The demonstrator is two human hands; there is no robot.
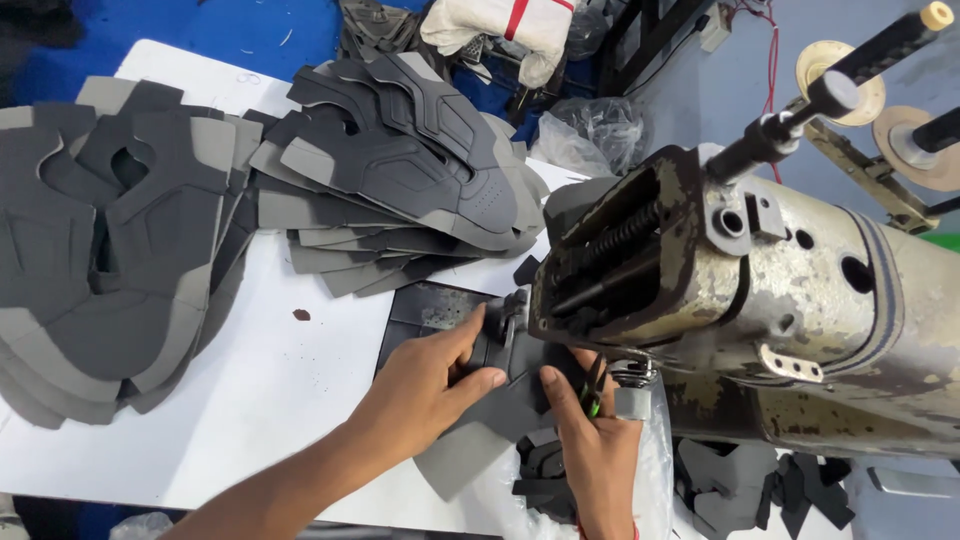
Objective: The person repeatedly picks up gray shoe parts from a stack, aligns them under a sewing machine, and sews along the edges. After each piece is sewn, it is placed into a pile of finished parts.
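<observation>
My left hand (430,385) lies flat with its fingers spread, pressing down on a dark grey, flat-cut piece of foam-backed fabric (490,420); thumb and forefinger reach toward the needle area. My right hand (590,440) comes up from the near edge of the table, fingertips on the same piece, with a small black and green snipping tool (594,390) tucked in its loosely curled fingers.

The piece is matte and soft-looking, with angular cut edges and a lighter grey flap trailing toward the near edge. Its long axis runs slantwise, from the near edge up toward the presser foot (510,315) of the machine, where its far end sits on a black, scuffed metal plate (425,310). It lies near the table's right edge, just in front of the machine.

The worn, cream-coloured metal sewing machine head (780,290), chipped and rust-stained, overhangs my right hand, with an exposed black spring in its open face.

Under my right wrist lies a small heap of black cut pieces (540,480). On the white table (270,400), a fanned stack of grey moulded panels (410,170) sits toward the far edge, and a larger stack of similar grey panels (110,250) fills the left side. Crumpled clear plastic (595,130) lies beyond the far edge.
</observation>
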